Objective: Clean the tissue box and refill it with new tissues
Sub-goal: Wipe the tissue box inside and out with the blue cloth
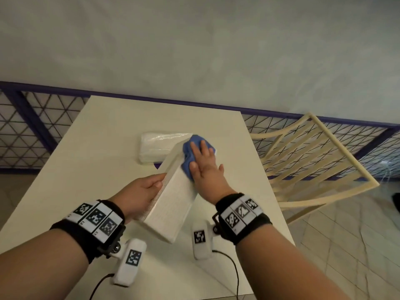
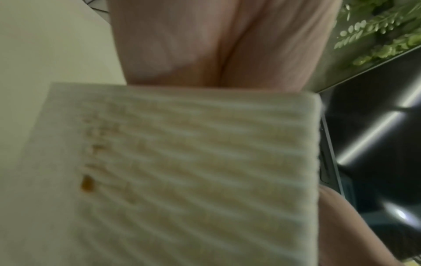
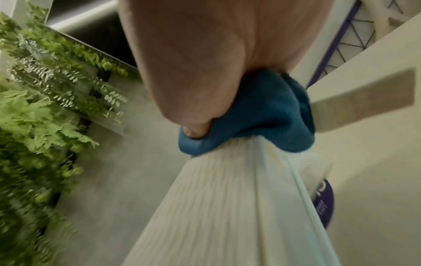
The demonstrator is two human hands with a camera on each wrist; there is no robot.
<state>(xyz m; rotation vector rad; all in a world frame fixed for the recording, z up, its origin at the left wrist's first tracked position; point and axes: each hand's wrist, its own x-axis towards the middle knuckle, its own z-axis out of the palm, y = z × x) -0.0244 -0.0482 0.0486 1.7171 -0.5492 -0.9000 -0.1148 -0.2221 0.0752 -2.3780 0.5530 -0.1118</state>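
A white ribbed tissue box (image 1: pixel 173 202) is held tilted above the white table (image 1: pixel 97 159). My left hand (image 1: pixel 147 189) grips its left long side, thumb on top. My right hand (image 1: pixel 203 163) lies on a bunched blue cloth (image 1: pixel 187 148) at the box's far upper end, fingers flat over it. In the right wrist view the thumb (image 3: pixel 193 130) digs into the cloth (image 3: pixel 262 115) on the box's edge (image 3: pixel 216 207). The left wrist view shows a brown spot (image 2: pixel 87 183) on the ribbed face (image 2: pixel 193 162). A plastic-wrapped tissue pack (image 1: pixel 158 148) lies behind the box.
A purple round mat (image 1: pixel 157 165) peeks out under the box's far end. A cream slatted chair (image 1: pixel 313 161) stands at the table's right edge. A purple mesh fence (image 1: pixel 32 126) runs behind the table, and cables trail off the near edge.
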